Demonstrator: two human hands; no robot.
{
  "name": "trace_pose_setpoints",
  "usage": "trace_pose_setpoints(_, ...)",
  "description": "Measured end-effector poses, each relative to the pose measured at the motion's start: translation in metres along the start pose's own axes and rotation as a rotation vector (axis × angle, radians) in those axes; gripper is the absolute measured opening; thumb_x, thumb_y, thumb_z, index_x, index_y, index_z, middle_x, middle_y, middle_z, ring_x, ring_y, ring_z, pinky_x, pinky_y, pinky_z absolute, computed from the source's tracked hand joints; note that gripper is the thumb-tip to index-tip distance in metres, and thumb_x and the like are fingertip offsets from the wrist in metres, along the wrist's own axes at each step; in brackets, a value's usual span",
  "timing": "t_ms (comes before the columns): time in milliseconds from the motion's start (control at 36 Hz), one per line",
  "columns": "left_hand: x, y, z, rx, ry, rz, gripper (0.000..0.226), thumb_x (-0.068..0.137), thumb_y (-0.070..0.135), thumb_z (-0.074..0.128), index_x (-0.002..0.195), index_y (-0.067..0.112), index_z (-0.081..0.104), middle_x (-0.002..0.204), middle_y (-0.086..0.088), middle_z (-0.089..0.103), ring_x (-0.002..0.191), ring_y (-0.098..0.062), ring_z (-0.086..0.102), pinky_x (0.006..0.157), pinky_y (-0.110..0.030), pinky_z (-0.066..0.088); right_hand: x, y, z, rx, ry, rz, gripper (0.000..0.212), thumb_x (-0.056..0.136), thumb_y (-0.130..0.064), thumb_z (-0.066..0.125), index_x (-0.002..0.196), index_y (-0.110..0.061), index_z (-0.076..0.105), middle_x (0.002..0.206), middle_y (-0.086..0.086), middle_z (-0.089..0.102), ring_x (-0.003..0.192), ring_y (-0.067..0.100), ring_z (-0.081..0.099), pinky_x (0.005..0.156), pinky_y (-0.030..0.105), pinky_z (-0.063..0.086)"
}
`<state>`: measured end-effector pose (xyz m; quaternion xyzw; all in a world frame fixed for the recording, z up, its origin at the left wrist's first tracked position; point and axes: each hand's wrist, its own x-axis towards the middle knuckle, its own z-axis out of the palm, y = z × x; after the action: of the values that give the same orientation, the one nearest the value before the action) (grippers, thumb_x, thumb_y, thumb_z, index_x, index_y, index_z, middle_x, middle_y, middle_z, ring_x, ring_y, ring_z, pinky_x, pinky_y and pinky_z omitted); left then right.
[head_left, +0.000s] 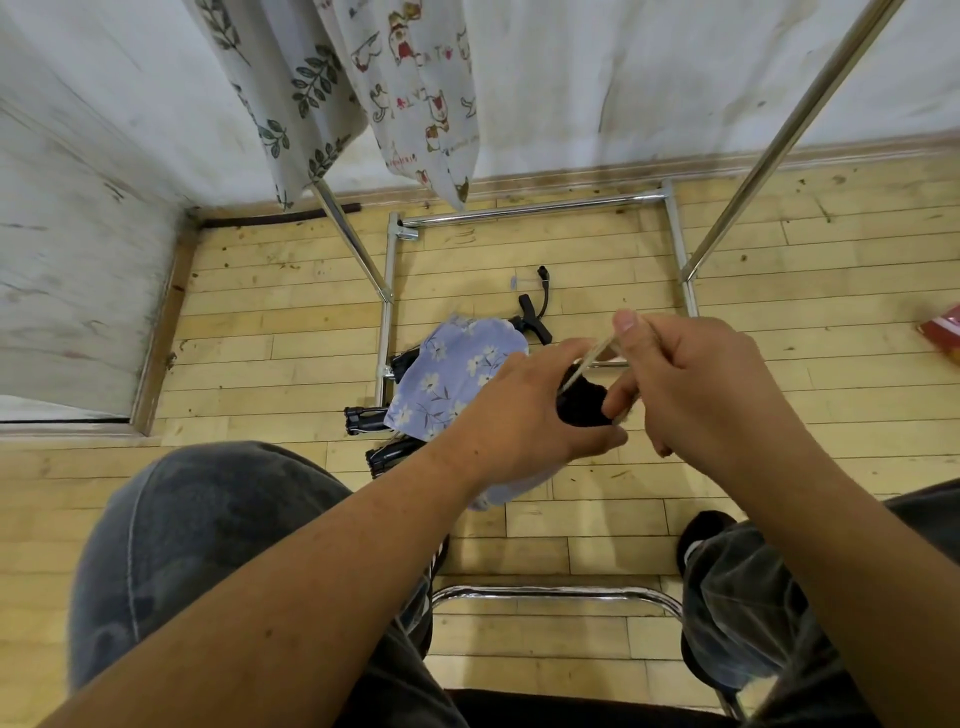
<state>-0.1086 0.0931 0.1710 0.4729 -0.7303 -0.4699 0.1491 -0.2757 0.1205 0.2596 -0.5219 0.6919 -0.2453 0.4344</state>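
My left hand (519, 410) and my right hand (696, 384) meet in the middle of the head view, above the wooden floor. The left hand's fingers are curled round a small black piece of fabric (582, 405). The thumb and fingers of my right hand pinch a thin pale wooden clip (597, 358), which slants down towards the black fabric and touches its top edge. Most of the fabric is hidden inside the left hand. The lower end of the clip is hidden too.
A chrome clothes rack (530, 210) stands ahead, with two printed cloths (405, 78) hanging from it. On the floor, a blue floral cloth (457, 374) lies over a black folded tripod (369, 418). My knees flank a chrome chair bar (556, 592). A red packet (943, 332) lies far right.
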Motion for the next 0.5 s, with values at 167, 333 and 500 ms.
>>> trace_pose_setpoints(167, 0.001, -0.007, 0.003, 0.031, -0.018, -0.019, 0.058, 0.077, 0.062, 0.075, 0.129, 0.053, 0.05, 0.109, 0.02, 0.066, 0.108, -0.019, 0.062, 0.09, -0.046, 0.056, 0.004, 0.0, 0.0, 0.196, -0.053, 0.006, 0.046, 0.108, -0.046, 0.039, 0.093, -0.014, 0.069, 0.067, 0.004, 0.07, 0.041, 0.014, 0.052, 0.042, 0.026, 0.044)
trace_pose_setpoints(333, 0.0, -0.011, 0.008, 0.102, 0.006, 0.056, 0.022, 0.083, 0.062, 0.065, 0.092, 0.053, 0.048, 0.085, 0.021, 0.059, 0.086, -0.017, 0.059, 0.08, -0.048, 0.055, 0.0, -0.002, 0.004, 0.099, -0.116, -0.014, 0.047, 0.108, -0.042, 0.042, 0.084, -0.01, 0.066, 0.07, -0.002, 0.073, 0.045, 0.016, 0.061, 0.048, 0.029, 0.052)
trace_pose_setpoints(500, 0.0, -0.012, 0.005, 0.185, 0.007, 0.032, 0.026, 0.082, 0.062, 0.064, 0.09, 0.04, 0.052, 0.081, 0.017, 0.059, 0.081, -0.012, 0.057, 0.074, -0.034, 0.048, 0.0, -0.004, 0.004, 0.15, -0.199, -0.014, 0.052, 0.107, -0.047, 0.04, 0.072, -0.015, 0.063, 0.085, 0.002, 0.075, 0.059, 0.026, 0.065, 0.05, 0.025, 0.047)
